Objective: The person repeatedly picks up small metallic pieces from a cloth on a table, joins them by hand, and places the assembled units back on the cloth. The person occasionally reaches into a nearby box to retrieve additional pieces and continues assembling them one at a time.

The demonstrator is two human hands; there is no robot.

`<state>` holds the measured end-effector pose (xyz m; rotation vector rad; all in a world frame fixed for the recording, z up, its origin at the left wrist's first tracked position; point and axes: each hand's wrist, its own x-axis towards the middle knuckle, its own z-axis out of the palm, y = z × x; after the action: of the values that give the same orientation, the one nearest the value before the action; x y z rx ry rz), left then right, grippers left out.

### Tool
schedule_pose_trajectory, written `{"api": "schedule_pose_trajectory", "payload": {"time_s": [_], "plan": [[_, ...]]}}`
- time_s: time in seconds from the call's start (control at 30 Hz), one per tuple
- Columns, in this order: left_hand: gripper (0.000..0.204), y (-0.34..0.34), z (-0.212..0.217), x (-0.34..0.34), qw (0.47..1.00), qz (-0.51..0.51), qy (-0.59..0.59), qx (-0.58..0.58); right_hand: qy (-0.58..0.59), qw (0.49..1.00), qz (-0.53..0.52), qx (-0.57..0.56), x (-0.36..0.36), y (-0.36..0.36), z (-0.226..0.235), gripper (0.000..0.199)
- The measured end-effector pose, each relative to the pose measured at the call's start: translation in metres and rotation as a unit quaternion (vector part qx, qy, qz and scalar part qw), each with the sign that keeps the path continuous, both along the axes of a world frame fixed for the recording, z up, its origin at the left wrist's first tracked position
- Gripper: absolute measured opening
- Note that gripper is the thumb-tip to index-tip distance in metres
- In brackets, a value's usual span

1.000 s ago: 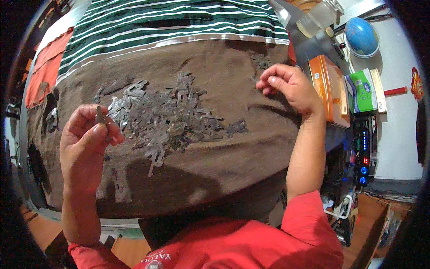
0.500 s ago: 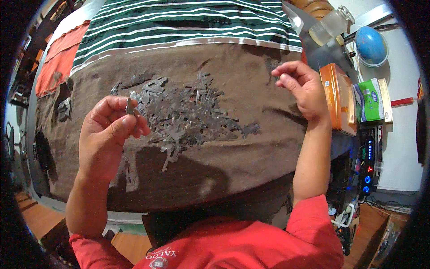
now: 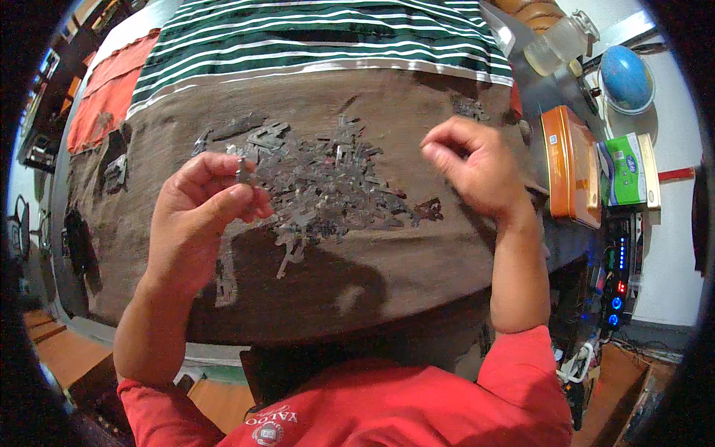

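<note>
Between its thumb and fingers, my left hand (image 3: 197, 205) pinches a small grey, notched flat piece (image 3: 243, 171) at the left side of the heap. My right hand (image 3: 477, 167) hovers over the cloth, right of the heap, with fingers curled and thumb close to the index finger. Whether anything sits between those fingertips cannot be seen. The heap (image 3: 328, 179) consists of many thin, dark grey flat pieces of mixed shapes, some shiny. A smaller group of dark pieces (image 3: 469, 108) lies beyond my right hand.
Brown cloth (image 3: 417, 276) covers the table, with a green-and-white striped cloth (image 3: 335, 37) behind. Other small piles lie at the left (image 3: 117, 173) and near my left forearm (image 3: 225, 281). An orange tin (image 3: 570, 167), green packet (image 3: 625, 170), glass jar (image 3: 558, 45) and globe (image 3: 625, 78) stand right.
My right hand has moved left and nearer, away from the far-right group, which now shows more fully. The left hand, keeping its grey piece, has shifted slightly right in view.
</note>
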<state>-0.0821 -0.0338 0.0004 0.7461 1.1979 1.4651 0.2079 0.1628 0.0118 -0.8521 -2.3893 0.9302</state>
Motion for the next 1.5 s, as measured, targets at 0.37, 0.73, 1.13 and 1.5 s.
{"api": "schedule_pose_trajectory", "payload": {"time_s": [0.37, 0.73, 1.13, 1.5], "plan": [[0.021, 0.006, -0.006, 0.005, 1.000, -0.010, 0.001, 0.006, -0.120, 0.984, 0.129, -0.010, -0.020, -0.021, -0.001, 0.018], [0.022, 0.007, -0.007, 0.004, 1.000, -0.019, 0.016, 0.010, -0.119, 0.982, 0.098, -0.110, -0.016, -0.018, 0.001, 0.016], [0.024, 0.006, -0.004, 0.005, 0.999, -0.031, 0.014, 0.021, -0.072, 0.983, 0.114, 0.122, -0.032, -0.034, 0.000, 0.019], [0.022, 0.008, -0.006, 0.007, 0.999, -0.031, 0.007, 0.017, -0.137, 0.951, 0.091, 0.260, -0.032, -0.043, -0.005, 0.014]]}}
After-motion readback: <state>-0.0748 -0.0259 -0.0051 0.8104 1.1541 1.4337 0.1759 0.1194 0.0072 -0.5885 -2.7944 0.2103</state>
